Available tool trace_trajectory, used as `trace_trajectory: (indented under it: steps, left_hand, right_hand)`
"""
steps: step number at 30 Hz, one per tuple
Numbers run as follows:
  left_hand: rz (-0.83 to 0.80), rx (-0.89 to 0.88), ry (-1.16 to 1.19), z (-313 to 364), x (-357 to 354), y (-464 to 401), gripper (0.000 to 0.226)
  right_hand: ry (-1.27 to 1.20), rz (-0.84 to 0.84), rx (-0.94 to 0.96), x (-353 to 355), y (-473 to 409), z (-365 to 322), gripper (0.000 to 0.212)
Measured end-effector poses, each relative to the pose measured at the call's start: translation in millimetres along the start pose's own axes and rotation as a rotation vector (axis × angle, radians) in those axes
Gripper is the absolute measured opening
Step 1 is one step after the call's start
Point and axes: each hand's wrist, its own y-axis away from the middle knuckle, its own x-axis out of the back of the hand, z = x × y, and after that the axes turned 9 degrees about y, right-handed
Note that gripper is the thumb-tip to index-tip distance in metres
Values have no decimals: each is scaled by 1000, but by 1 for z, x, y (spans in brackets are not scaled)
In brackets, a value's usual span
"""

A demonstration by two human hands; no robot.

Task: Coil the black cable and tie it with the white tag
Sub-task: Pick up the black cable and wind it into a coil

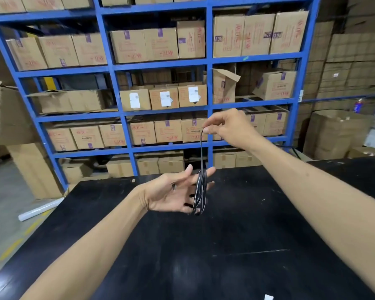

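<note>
While a white tag (pixel 268 297) lies at the black table's (pixel 204 256) near edge, the left hand (pixel 173 191) spreads palm-up with black cable (pixel 200 191) loops around its fingers; higher, the right hand (pixel 227 126) pinches the cable's strand before blue shelves (pixel 160 66) of cartons.

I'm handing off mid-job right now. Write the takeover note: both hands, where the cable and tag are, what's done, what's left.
Left hand: open, palm up, above the black table; the black cable is looped around its fingers in several turns.
Right hand: raised higher, pinching the cable's free run, which hangs straight down to the coil.
White tag: seemingly the small white piece at the table's near edge, touched by neither hand.
Done: coil partly wound.
Left: wind in the remaining length, hold the coil together, pick up the tag and tie it around the coil.
</note>
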Motion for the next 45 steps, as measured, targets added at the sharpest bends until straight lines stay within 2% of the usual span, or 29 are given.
trace_trajectory:
  steps: [3, 5, 9, 12, 16, 19, 21, 25, 28, 34, 38, 40, 45]
  left_hand:
    - [-80, -120, 83, 15, -15, 8, 60]
    - [-68, -239, 147, 32, -18, 14, 58]
    - [124, -519, 187, 66, -6, 18, 57]
    - [313, -657, 238, 78, 11, 18, 54]
    - [476, -595, 199, 64, 37, 21, 52]
    - [474, -452, 121, 48, 50, 17, 57]
    - [461, -335, -18, 40, 46, 11, 56]
    - [363, -68, -252, 24, 27, -1, 57]
    - [185, 74, -229, 12, 11, 0, 56]
    - [-50, -43, -27, 16, -20, 17, 53]
    - [-83, -193, 25, 27, -28, 23, 56]
    - [-47, -311, 81, 38, -29, 25, 55]
    - [239, -557, 141, 64, -1, 28, 52]
  right_hand:
    - [-39, -110, -101, -25, 12, 17, 15]
    - [-105, -176, -154, -48, 26, 25, 15]
    - [-287, -249, -207, -81, 62, 19, 25]
    - [-277, -304, -181, -77, 79, 6, 21]
    - [-224, -352, -179, -44, 78, -4, 13]
    - [-115, -330, -147, -18, 64, -11, 12]
    - [-109, -361, -118, -5, 51, -18, 10]
    - [-146, -390, -62, 15, 21, -27, 18]
    - [-195, -264, -31, 25, 3, -25, 23]
    - [-303, -48, -201, 3, -7, -1, 14]
    - [-295, -89, -206, -35, 10, 20, 16]
    - [-250, -156, -210, -57, 28, 20, 15]
    - [-358, -289, -223, -91, 68, 2, 25]
